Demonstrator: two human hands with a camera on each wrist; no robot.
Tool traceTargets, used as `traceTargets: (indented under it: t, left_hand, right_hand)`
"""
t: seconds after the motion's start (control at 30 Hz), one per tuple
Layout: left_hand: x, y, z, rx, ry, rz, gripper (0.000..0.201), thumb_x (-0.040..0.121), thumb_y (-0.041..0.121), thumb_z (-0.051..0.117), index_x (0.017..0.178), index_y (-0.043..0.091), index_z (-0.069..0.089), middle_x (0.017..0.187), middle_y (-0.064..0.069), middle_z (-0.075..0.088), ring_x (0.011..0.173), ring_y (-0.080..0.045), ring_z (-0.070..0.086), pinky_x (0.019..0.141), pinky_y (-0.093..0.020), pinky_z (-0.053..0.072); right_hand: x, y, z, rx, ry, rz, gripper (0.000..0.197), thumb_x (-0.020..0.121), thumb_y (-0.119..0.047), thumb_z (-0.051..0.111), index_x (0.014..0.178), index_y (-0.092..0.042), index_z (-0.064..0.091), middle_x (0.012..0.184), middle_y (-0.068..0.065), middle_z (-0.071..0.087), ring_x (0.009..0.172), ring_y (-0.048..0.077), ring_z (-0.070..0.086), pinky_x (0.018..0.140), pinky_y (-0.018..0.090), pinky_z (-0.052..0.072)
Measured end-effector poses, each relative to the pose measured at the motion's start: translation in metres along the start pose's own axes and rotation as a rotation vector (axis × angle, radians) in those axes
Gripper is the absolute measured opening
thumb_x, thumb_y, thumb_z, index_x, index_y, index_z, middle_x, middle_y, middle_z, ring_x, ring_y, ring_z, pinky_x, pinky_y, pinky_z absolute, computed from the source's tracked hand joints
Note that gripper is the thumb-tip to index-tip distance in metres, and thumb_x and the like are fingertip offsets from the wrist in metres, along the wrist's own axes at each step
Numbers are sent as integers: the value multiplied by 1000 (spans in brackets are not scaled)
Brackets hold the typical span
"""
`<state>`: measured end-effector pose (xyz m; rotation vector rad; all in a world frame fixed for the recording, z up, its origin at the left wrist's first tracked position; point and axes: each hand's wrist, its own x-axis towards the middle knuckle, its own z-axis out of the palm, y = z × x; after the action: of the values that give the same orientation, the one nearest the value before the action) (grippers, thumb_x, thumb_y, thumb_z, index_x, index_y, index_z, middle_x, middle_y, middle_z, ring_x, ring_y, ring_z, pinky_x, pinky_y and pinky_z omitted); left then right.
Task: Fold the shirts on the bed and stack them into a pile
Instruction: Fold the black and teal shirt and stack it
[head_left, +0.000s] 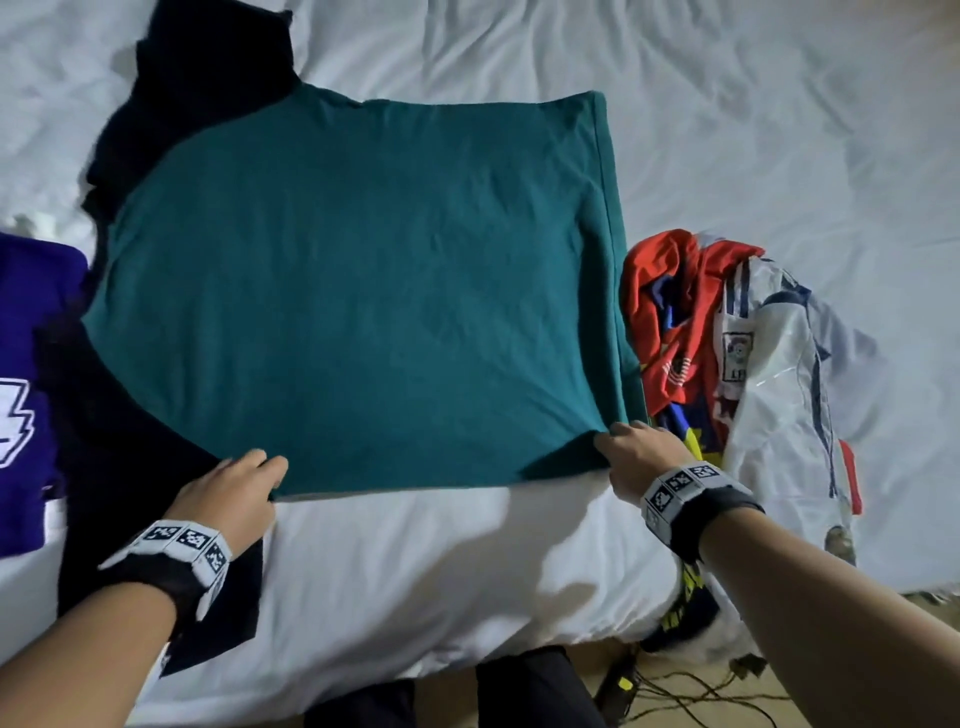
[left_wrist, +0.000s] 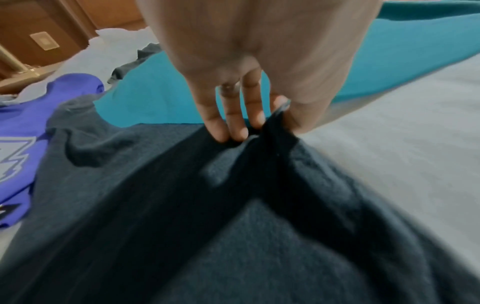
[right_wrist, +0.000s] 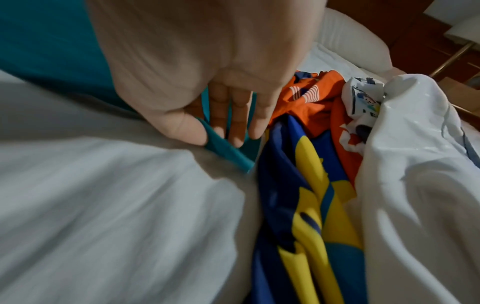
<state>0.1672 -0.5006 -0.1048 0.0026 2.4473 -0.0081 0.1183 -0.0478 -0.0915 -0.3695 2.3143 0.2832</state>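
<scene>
Both of your hands are pinching the near edge of the teal shirt (head_left: 353, 291). Your right hand (head_left: 641, 454) has the near right corner folded between thumb and fingertips; the right wrist view shows the doubled hem clamped there. Your left hand (head_left: 231, 493) is at the near left corner, but the left wrist view shows dark cloth caught between thumb and fingers (left_wrist: 235, 123), so you may be holding the dark shirt (head_left: 156, 519) along with the teal one, or instead of it; I cannot tell which.

The teal shirt lies spread flat in the middle of the bed (head_left: 779, 130), its right side already turned under into a straight edge. It overlaps the dark shirt on the left. A purple shirt (head_left: 26, 364) sits at the far left, and a loose heap of red, white and blue-and-yellow shirts (head_left: 727, 353) lies just beside your right hand.

You look to be mid-fold on the teal shirt, with the near edge ready to carry up toward the far edge. For that, lift both corners together at the same height and keep the edge taut so the cloth lands square. Check first that your left pinch has only the teal cloth, or the dark shirt will drag up with it. No folded pile shows yet, so most of the task lies ahead.
</scene>
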Motion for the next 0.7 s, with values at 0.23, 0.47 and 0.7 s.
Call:
traceTargets:
  t: [0.23, 0.47, 0.7]
  left_hand:
    - [34, -22, -36, -104, -250, -5, 26, 70, 3, 57, 68, 27, 45, 72, 8, 56, 73, -21, 57, 66, -30, 47]
    - [88, -31, -107, -375, 97, -124, 24, 83, -4, 62, 88, 13, 78, 105, -10, 74, 108, -37, 64, 96, -34, 45]
    - [156, -25, -133, -495, 479, -182, 24, 88, 5, 56, 94, 13, 77, 105, -16, 68, 101, -42, 60, 93, -43, 47]
  right_hand:
    - [23, 12, -47, 79, -200, 34, 20, 83, -14, 56, 100, -20, 64, 90, 4, 62, 83, 27, 63, 64, 29, 47]
    - [75, 40, -112, 156, 7, 80, 12, 77, -8, 55, 80, -20, 55, 74, 2, 52, 74, 27, 54, 55, 25, 38]
    - [137, 65, -152, 251, 232, 154, 13, 77, -10, 58, 75, -20, 49, 69, 7, 51, 62, 28, 52, 52, 27, 38]
